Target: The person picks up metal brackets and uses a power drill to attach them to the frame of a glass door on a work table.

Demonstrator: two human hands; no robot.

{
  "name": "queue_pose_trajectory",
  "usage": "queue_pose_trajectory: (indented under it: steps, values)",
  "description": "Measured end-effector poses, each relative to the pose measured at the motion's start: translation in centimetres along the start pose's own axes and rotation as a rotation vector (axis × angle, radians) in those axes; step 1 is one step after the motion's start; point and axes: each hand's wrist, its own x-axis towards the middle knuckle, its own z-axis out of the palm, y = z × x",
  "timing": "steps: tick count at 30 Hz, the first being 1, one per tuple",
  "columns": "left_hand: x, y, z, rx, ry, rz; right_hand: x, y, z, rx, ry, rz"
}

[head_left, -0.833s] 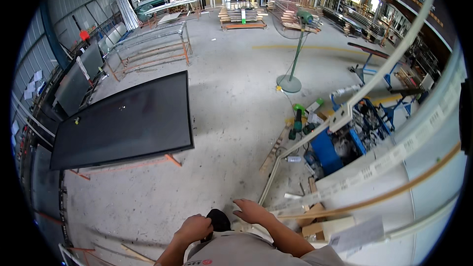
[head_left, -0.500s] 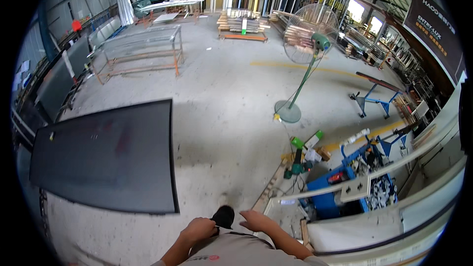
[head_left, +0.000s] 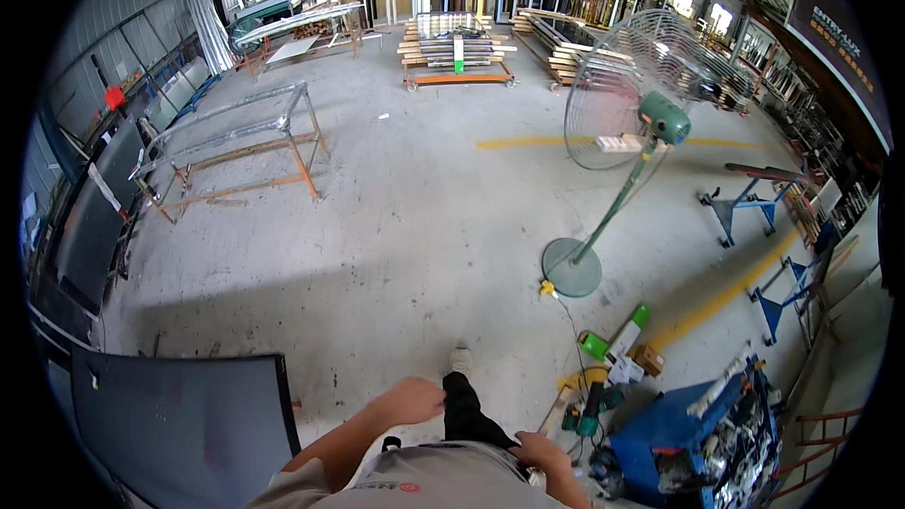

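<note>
My left hand (head_left: 415,402) swings in front of my body, its fingers curled in and nothing visible in them. Beside my right thigh hangs my right hand (head_left: 540,452), its fingers partly hidden, and I see nothing held there. Both hands are apart from the objects around. One leg in black trousers with a light shoe (head_left: 460,359) is stretched forward on the concrete floor. A large dark panel (head_left: 179,415) lies at the lower left, nearest to my left arm. To the right of my right hand are a green power tool (head_left: 591,412) and a blue bin (head_left: 660,434) full of scraps.
A green pedestal fan (head_left: 571,267) stands ahead to the right, its cable trailing on the floor. Green and brown boxes (head_left: 649,358) lie near the bin. A metal frame table (head_left: 236,141) is at the left; a stacked cart (head_left: 459,78) and blue stands (head_left: 754,207) are farther off.
I have walked forward: the dark panel has slid down the view and the fan looks nearer. My left hand has swung forward, my right hand lower and to the right.
</note>
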Motion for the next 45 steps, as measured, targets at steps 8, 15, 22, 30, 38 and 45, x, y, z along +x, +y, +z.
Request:
queue_pose_trajectory:
  steps: [8,15,22,30,38,45]
  values:
    - [-4.8,-37.4,14.3,0.119,-0.417,-0.822,22.6,-14.6,-33.0,-0.288,0.089,-0.385]
    - [4.1,-41.1,6.3,-1.501,0.562,-1.479,42.9,-21.2,-53.3,-0.071,0.313,-0.577]
    - [34.5,-52.7,-10.7,-1.35,0.581,-1.069,64.4,-18.9,-62.9,-0.292,-0.124,-0.279]
    - [66.6,-78.7,-49.8,-0.728,0.619,-0.694,77.3,-22.1,-85.0,0.258,0.29,-0.155]
    - [87.9,-88.4,-71.1,-0.57,0.576,-0.419,102.6,-18.0,-96.4,-0.021,-0.101,-0.142]
    - [96.2,-91.3,-73.7,-0.555,-0.058,-0.553,118.8,-17.5,-115.5,0.075,-0.235,-0.2]
